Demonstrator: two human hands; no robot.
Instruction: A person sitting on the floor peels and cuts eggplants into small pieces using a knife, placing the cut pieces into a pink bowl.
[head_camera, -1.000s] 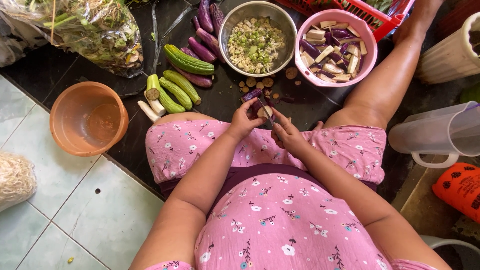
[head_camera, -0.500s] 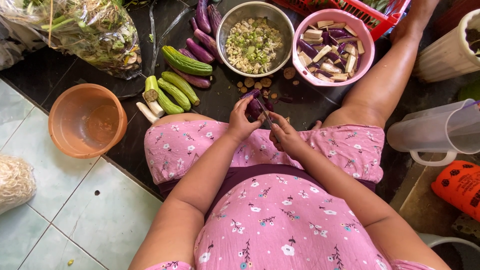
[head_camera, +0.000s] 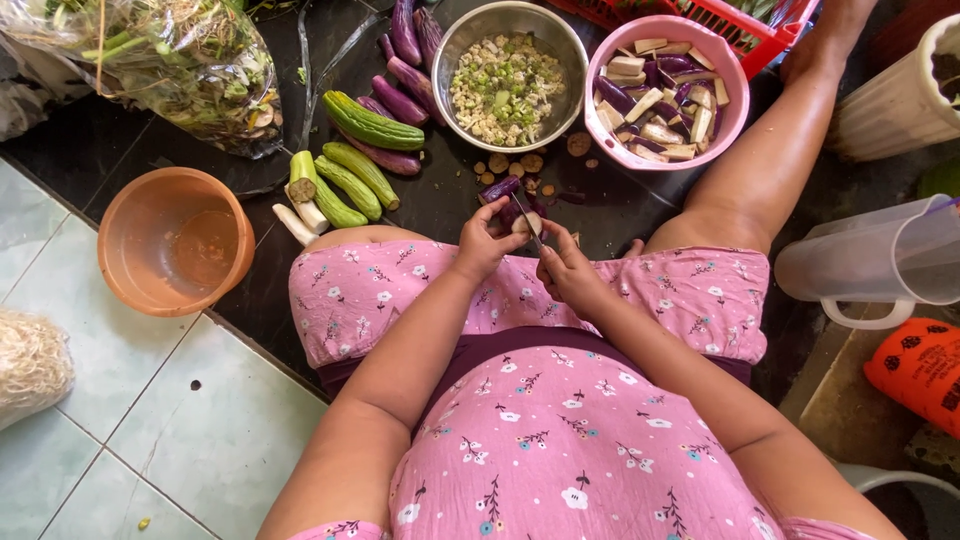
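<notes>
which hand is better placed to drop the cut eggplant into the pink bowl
Probably the left hand: it holds the purple eggplant, while the right hand grips the knife. The pink bowl lies ahead to the right, a cross-body reach.

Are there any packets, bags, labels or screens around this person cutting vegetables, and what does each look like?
Clear plastic bag: top left on the dark floor, crumpled, stuffed with leafy greens and stalks.
Orange bag: right edge, beside the clear plastic jug, bright orange with black markings.
Pale netted bundle: left edge on the tiles, rounded, off-white; what is inside cannot be told.
No screens or signs in view.
</notes>
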